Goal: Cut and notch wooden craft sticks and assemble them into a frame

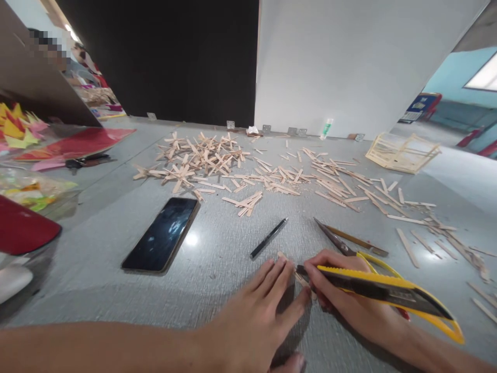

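My left hand rests on the table with its fingers stretched forward, pinning a small craft stick between fingertips and thumb. In my right hand is a yellow-and-black utility knife, its front end down at the stick; the blade itself is hard to make out. Scissors with a yellow handle lie partly beneath my right hand. Beside them is a narrow brownish-yellow tool whose kind I cannot tell. A black pen lies just ahead of my left fingers.
A phone lies to the left. Star-shaped stick pieces are piled behind it, with loose craft sticks strewn rightward. A small stick frame and a glue tube stand farther back. Upright panels bound the table.
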The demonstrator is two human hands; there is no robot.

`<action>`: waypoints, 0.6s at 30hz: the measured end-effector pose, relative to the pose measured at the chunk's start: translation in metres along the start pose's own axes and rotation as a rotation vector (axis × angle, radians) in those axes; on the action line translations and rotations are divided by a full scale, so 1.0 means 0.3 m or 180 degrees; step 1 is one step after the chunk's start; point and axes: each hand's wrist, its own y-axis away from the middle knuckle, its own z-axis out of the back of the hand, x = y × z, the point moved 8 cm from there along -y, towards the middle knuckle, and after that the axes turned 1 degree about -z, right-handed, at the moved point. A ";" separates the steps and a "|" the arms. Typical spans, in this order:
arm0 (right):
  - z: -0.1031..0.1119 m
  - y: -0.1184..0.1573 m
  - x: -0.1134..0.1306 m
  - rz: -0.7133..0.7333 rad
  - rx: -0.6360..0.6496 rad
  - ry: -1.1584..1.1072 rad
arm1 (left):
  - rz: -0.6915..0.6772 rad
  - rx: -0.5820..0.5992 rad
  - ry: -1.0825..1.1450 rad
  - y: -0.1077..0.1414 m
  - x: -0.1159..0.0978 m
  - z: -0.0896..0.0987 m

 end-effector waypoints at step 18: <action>0.001 -0.005 0.105 0.0896 -0.0192 0.0490 | 0.0059 0.0228 -0.0150 -0.015 -0.009 0.017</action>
